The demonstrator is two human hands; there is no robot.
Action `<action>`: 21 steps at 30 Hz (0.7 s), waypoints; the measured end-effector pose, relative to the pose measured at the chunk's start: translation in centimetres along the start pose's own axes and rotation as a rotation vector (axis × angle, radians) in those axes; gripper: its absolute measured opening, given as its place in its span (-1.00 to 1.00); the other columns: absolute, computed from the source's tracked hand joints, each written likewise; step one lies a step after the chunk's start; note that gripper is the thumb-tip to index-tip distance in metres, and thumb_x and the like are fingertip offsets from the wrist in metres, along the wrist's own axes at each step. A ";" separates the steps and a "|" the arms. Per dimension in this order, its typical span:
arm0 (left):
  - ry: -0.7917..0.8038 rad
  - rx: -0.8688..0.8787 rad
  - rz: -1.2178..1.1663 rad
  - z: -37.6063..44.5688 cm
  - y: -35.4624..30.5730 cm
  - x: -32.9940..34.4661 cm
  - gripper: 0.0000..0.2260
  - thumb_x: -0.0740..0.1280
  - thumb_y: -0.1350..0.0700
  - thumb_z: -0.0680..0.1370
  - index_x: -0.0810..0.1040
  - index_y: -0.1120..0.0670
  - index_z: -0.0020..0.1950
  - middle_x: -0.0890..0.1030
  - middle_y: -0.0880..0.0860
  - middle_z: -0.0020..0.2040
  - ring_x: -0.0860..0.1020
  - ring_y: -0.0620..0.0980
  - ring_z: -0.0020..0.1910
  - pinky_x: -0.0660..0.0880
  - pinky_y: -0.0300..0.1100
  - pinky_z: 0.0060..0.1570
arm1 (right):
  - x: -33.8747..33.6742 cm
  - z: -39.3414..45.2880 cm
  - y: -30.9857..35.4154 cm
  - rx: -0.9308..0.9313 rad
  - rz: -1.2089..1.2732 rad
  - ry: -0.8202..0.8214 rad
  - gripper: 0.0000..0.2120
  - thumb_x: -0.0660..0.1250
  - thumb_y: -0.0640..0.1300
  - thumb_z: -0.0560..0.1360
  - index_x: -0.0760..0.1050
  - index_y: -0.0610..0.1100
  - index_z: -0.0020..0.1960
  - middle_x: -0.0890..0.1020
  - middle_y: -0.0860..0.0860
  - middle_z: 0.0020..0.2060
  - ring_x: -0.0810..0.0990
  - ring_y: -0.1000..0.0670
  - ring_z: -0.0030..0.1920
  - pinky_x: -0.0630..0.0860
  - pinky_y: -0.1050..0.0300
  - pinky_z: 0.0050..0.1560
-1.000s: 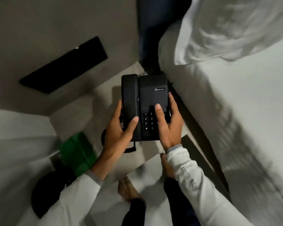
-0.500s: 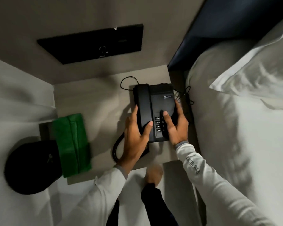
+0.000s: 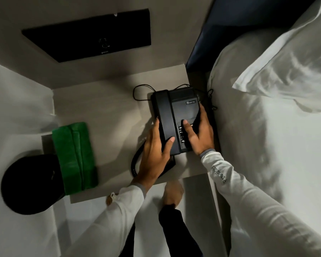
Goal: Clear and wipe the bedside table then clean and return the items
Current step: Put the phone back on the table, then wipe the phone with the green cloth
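A: Looking straight down at the bedside table (image 3: 104, 108), and the black telephone (image 3: 176, 115) sits at its right-hand end, hard up by the bed (image 3: 267, 145).

B: Both hands on it, too. The left hand (image 3: 154, 154) wraps the near left side, thumb laid over the lower end of the handset (image 3: 164, 117), fingers down the outer edge.

A: And the right hand (image 3: 200, 134) clasps the other side, thumb pressed onto the keypad (image 3: 182, 135), fingers running along the right edge of the base. A firm two-handed grip.

B: Is the base flat on the table? Hard to call from up here; it looks down or very nearly.

A: The coiled cord (image 3: 134, 164) loops off the near left corner, beneath the left wrist, and a thin cable (image 3: 139, 89) curls behind the phone at the back of the table.

B: Over at the left end, a folded green cloth (image 3: 74, 156) lies flat, well apart from the phone.

A: Just beside the cloth, off the table's edge, a round black bin (image 3: 28, 184) stands on the floor.

B: A black panel (image 3: 89, 39) on the wall above, a white pillow (image 3: 285, 58) on the bed, and one bare foot (image 3: 172, 191) below the table's front edge.
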State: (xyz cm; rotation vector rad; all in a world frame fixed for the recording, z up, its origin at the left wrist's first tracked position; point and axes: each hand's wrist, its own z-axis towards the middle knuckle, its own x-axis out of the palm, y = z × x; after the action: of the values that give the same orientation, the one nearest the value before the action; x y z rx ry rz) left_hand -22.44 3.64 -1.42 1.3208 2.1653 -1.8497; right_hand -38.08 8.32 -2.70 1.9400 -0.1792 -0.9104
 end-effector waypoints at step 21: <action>-0.346 -0.362 0.269 -3.6 13.3 -22.7 -0.47 0.33 0.16 0.55 0.34 0.22 0.51 0.55 0.35 0.24 0.53 0.35 0.21 0.49 0.10 0.22 | 15.8 -8.0 12.4 -0.295 -0.189 0.329 -0.53 0.28 -0.17 0.51 0.41 -0.15 0.42 0.61 -0.15 0.25 0.58 -0.16 0.25 0.50 0.02 0.32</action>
State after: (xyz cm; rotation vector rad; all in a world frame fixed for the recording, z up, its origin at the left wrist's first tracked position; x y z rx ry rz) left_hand 1.71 -7.25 0.19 1.0621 1.9148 -1.3842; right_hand -18.59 -0.25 1.26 1.8162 0.3189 -0.6789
